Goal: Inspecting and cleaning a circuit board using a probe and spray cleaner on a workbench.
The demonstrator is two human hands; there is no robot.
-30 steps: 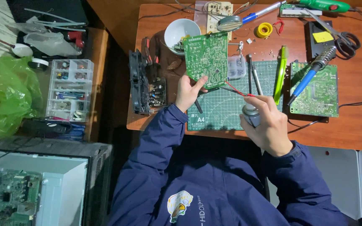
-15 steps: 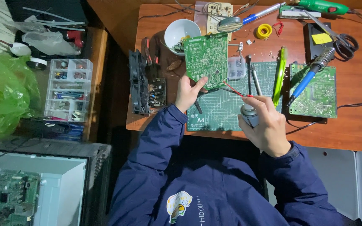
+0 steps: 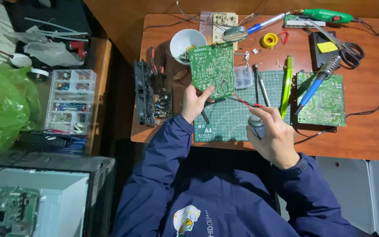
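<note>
Your left hand (image 3: 194, 102) holds the green circuit board (image 3: 212, 70) by its lower edge: the thumb lies over the near face at the bottom corner and the other fingers (image 3: 188, 93) curl behind the left side, clamped on the board. The board stands tilted up off the green cutting mat (image 3: 233, 120), its solder side towards you, with most of it above and beyond your fingertips and only the bottom edge inside your grip.

Your right hand (image 3: 273, 134) is wrapped around a small grey spray can (image 3: 256, 126), fingers closed on its body, with the forefinger on top near the nozzle. A thin red straw (image 3: 245, 102) runs from the can's top leftwards and up to the board's lower right corner; you cannot tell whether its tip touches the board. The can sits over the mat's right part, just beside the board-holding hand but apart from it.

Behind the board stands a white bowl (image 3: 181, 41), partly hidden by the board's top left corner. To the right of the mat lie a green pen-shaped tool (image 3: 287, 85) and a blue-handled soldering iron (image 3: 317, 81) resting on a second green circuit board (image 3: 323, 103). A black heat-sink assembly (image 3: 144, 94) lies to the left of your left hand on the wooden table (image 3: 369, 131).
</note>
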